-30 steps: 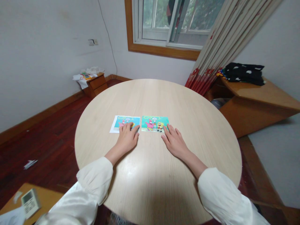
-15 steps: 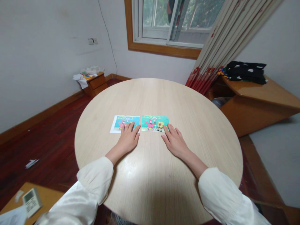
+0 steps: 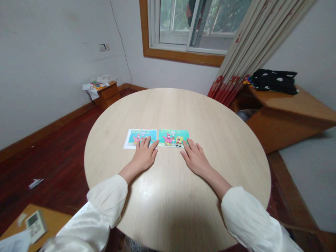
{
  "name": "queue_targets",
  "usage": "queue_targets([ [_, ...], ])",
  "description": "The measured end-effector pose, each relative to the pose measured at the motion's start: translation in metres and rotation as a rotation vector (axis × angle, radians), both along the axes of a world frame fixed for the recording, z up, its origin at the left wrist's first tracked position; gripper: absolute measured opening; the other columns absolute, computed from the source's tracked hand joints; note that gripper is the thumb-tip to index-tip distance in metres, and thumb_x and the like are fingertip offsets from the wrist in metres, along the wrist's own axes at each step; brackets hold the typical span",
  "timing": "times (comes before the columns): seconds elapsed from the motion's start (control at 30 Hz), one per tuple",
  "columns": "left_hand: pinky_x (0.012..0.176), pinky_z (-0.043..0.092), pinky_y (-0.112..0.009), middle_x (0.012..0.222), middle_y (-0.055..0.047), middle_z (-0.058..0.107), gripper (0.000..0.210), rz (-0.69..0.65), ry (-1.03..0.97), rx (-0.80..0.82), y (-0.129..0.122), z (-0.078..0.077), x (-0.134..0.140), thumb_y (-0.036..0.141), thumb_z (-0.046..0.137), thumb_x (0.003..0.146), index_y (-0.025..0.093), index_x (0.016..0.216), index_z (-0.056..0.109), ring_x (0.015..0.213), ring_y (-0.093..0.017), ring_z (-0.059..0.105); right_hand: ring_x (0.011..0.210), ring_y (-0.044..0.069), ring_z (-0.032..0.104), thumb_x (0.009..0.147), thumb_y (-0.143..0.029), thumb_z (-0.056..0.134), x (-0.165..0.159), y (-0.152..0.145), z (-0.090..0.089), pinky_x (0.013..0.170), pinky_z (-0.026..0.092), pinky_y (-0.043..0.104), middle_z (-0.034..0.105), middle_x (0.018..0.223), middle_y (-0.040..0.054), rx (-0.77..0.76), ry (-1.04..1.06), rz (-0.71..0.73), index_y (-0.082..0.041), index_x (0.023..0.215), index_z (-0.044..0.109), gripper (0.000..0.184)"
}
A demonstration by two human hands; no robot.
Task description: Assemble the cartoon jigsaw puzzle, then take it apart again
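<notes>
Two cartoon pictures lie flat, side by side, on a round pale wooden table (image 3: 168,108). My left hand (image 3: 144,155) rests palm down with fingers spread over the lower part of the left picture (image 3: 135,132), which has a white margin on its left and bottom. Its index fingertip reaches the narrow gap between the two sheets. The right picture (image 3: 168,139) shows pink, pale and yellow cartoon figures on a green-blue ground. Fingertips of my right hand (image 3: 195,156) lie on its lower right corner, fingers apart, thumb on the table. Neither hand grips anything.
Behind the table are a window (image 3: 189,31) and a long curtain (image 3: 244,49). A tilted wooden cabinet (image 3: 288,119) at right bears dark folded cloth (image 3: 275,81). A small drawer unit (image 3: 109,93) stands back left. A remote-like device (image 3: 36,226) lies at lower left.
My left index finger has shifted slightly right, toward the gap between the pictures. My right hand and both pictures stay in place.
</notes>
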State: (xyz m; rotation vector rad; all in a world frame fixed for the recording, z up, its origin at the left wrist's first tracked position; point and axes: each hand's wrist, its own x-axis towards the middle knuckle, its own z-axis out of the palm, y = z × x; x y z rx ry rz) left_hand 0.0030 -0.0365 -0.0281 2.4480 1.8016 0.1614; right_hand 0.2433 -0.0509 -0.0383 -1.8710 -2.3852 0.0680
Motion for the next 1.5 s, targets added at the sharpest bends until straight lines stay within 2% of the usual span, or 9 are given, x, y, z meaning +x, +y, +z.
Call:
queue_targets([
  [0.27,0.112,0.02,-0.054,0.151,-0.012,0.036,0.047,-0.004,-0.004,0.017,-0.0003,-0.0018,0.0007,0.033,0.031,0.097,0.026,0.142,0.042,0.139,-0.033,0.03,0.142,0.027,0.028,0.098,-0.04,0.023,0.0015,0.001,-0.0044,0.114,0.023,0.047,0.031,0.153,0.0192,0.024,0.0,0.006,-0.009,0.145,0.036,0.058],
  [0.6,0.112,0.021,-0.05,0.15,-0.014,0.036,0.046,0.002,0.025,0.024,-0.0029,0.0021,0.0045,0.031,0.031,0.098,0.023,0.142,0.042,0.138,-0.032,0.031,0.142,0.029,0.027,0.098,-0.037,0.025,-0.0016,-0.0002,0.003,0.115,0.022,0.047,0.029,0.153,0.0202,-0.005,-0.01,-0.004,-0.007,0.145,0.036,0.057],
  [0.87,0.112,0.022,-0.05,0.149,-0.015,0.037,0.046,-0.002,0.044,0.032,-0.0027,0.0013,0.004,0.031,0.031,0.098,0.023,0.142,0.042,0.138,-0.033,0.032,0.142,0.027,0.03,0.098,-0.04,0.024,0.0013,0.0005,-0.0028,0.114,0.024,0.047,0.032,0.152,0.0189,0.029,0.007,0.004,-0.009,0.144,0.038,0.058],
  [1.23,0.109,0.025,-0.054,0.147,-0.016,0.039,0.044,-0.013,0.001,0.089,-0.001,-0.0057,0.003,0.031,0.034,0.097,0.023,0.139,0.045,0.136,-0.034,0.035,0.142,0.028,0.029,0.098,-0.04,0.025,0.0009,0.0003,-0.0012,0.114,0.023,0.047,0.031,0.153,0.0201,0.015,0.013,0.0,-0.007,0.144,0.037,0.058],
  [1.5,0.11,0.025,-0.052,0.147,-0.015,0.04,0.044,-0.013,0.004,0.093,-0.0006,-0.007,0.0026,0.031,0.034,0.097,0.023,0.139,0.044,0.136,-0.033,0.035,0.142,0.028,0.028,0.098,-0.039,0.026,0.0006,0.0005,-0.0005,0.114,0.023,0.046,0.03,0.153,0.0191,0.001,0.005,-0.004,-0.008,0.145,0.037,0.057],
])
